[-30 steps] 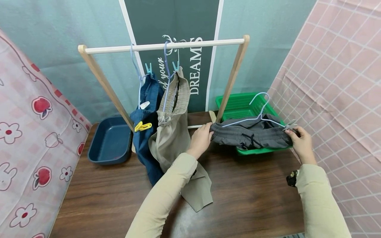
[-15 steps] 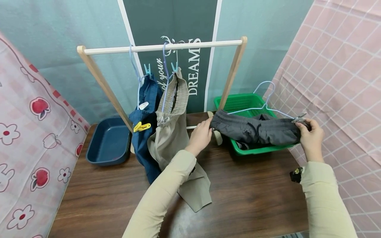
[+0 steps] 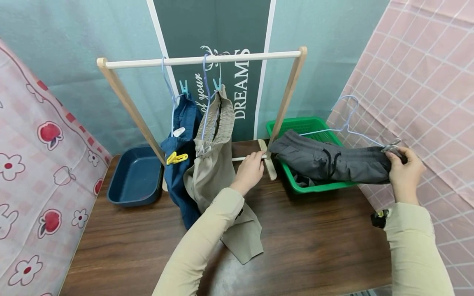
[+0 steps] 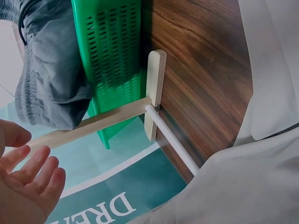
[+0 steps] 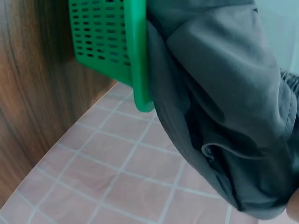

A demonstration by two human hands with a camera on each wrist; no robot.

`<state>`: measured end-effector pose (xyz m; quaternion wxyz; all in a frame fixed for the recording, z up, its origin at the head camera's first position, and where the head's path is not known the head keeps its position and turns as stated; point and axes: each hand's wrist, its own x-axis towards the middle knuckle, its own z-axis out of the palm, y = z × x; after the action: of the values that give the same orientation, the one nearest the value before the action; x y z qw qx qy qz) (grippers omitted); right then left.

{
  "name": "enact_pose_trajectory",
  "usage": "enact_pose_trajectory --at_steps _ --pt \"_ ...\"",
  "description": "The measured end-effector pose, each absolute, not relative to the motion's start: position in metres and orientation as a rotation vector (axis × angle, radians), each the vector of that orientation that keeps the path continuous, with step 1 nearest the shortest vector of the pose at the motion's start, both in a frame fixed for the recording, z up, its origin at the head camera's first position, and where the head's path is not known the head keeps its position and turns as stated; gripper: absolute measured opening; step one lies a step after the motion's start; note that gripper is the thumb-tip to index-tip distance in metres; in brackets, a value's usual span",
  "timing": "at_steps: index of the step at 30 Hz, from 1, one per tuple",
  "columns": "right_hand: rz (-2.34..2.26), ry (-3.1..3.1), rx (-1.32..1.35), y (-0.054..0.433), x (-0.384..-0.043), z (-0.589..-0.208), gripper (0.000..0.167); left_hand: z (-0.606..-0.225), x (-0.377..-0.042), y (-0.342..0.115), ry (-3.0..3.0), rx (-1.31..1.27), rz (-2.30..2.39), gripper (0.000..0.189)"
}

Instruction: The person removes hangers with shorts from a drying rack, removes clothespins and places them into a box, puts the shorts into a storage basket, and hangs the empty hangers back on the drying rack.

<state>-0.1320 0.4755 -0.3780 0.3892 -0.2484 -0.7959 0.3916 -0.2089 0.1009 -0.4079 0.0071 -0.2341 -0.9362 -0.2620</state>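
Dark grey drawstring trousers point(image 3: 352, 164) lie across a green basket point(image 3: 314, 189), a pale blue hanger point(image 3: 346, 125) at their waistband. At the right end of that waistband, my right hand point(image 3: 406, 174) pinches the cloth beside a grey clip point(image 3: 391, 146). My left hand point(image 3: 249, 170) is apart from the trousers' left end, near the rack's lower bar. In the left wrist view the left hand's fingers point(image 4: 44, 172) are loosely bent with nothing in them. Grey cloth point(image 5: 229, 84) hangs past the basket rim in the right wrist view, where most of the right hand is out of frame.
A wooden rack with a white top rail point(image 3: 252, 56) stands at the back. On it hang blue trousers point(image 3: 177, 176) with a yellow clip point(image 3: 177, 158) and beige trousers point(image 3: 212, 172). A dark blue bin point(image 3: 135, 197) sits at the left. A pink checked cloth point(image 3: 426, 102) borders the right.
My right hand has moved right, drawing the grey trousers and hanger that way. My left hand has let go of the waistband's left end and stays near the same place.
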Motion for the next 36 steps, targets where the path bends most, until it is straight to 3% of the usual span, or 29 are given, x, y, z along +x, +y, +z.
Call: enact_pose_trajectory --at_steps 3,6,11,27,36 --pt "0.853 -2.064 -0.694 0.473 -0.132 -0.378 0.012 -0.407 -0.208 0.102 -2.924 -0.742 -0.813 0.038" --pt "0.678 -2.152 -0.726 0.467 -0.134 -0.375 0.028 -0.405 -0.207 0.104 -2.915 -0.751 -0.812 0.037" --pt "0.52 -2.343 -0.743 0.451 -0.137 -0.366 0.033 -0.399 -0.205 0.109 -2.901 -0.777 -0.824 0.037" --pt "0.495 -2.611 -0.342 0.393 -0.139 -0.343 0.022 -0.386 -0.194 0.126 -2.769 -0.956 -0.664 0.034" --pt "0.434 -2.648 -0.267 0.368 -0.138 -0.343 0.018 -0.38 -0.191 0.134 -2.58 -1.048 -0.508 0.032"
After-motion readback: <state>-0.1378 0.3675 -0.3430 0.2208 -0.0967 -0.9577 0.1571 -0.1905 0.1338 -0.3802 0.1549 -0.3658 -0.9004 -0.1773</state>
